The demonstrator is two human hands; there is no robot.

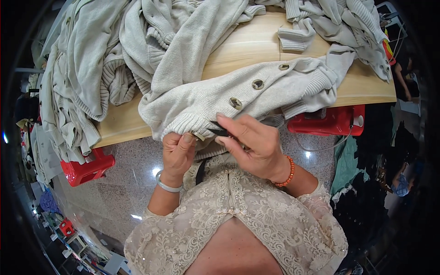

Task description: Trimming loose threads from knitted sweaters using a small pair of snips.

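Observation:
A cream knitted cardigan (pixel 197 98) with large brown buttons lies across the table's near edge, its ribbed hem hanging toward me. My left hand (pixel 178 153) pinches that hem at the front band, beside the lowest button (pixel 198 136). Between the thumb and fingers of my right hand (pixel 259 146) is a small pair of black thread snips (pixel 219 131). Their two dark tips point left, apart from each other, close to the ribbing and the button. My right palm hides the rest of the tool.
More cream cardigans are heaped on the wooden table (pixel 243 46), at left (pixel 85 59) and far right (pixel 341 20). Red plastic stools (pixel 89 167) stand under both ends of the table. Green cloth (pixel 344 160) and dark fabric lie at the right.

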